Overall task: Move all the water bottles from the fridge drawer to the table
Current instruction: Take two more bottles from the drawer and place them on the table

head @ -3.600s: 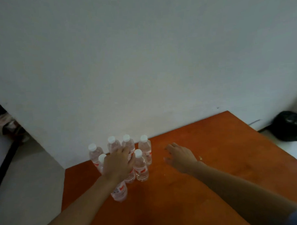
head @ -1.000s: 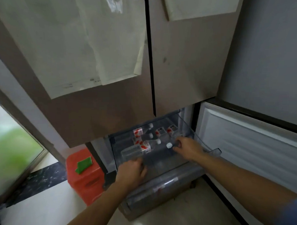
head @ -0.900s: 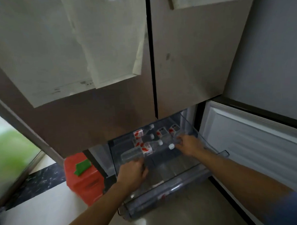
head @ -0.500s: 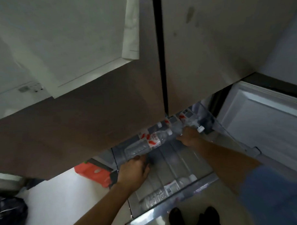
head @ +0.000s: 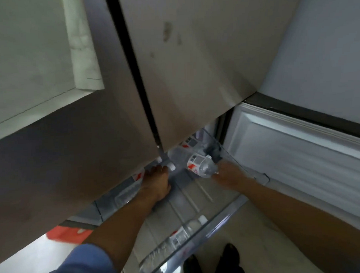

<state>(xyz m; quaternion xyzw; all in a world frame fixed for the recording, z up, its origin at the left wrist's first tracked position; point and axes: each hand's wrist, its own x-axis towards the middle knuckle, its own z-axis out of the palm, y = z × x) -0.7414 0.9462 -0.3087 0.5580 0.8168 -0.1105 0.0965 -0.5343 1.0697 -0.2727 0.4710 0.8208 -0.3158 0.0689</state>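
The clear fridge drawer (head: pixel 222 213) is pulled out below the fridge doors. My right hand (head: pixel 227 176) grips one end of a clear water bottle (head: pixel 191 161) with a red and white label, held tilted above the drawer floor. My left hand (head: pixel 156 184) is closed over the neck end of a second bottle (head: pixel 127 191) lying at the drawer's left, its white cap (head: pixel 172 167) just past my fingers. A third bottle (head: pixel 178 236) lies against the drawer's front wall. More bottles (head: pixel 188 143) show at the back, partly hidden under the door.
The upper fridge doors (head: pixel 183 75) hang over the back of the drawer, with paper sheets (head: pixel 39 59) stuck on the left one. An open white lower door (head: pixel 298 162) stands to the right. A red box (head: pixel 66 236) sits on the floor at left. My shoes (head: pixel 230 261) are below the drawer.
I have leaned closer over the drawer. My left hand slid from the bottle's base up to its neck. My right hand has lifted a bottle off the drawer floor.
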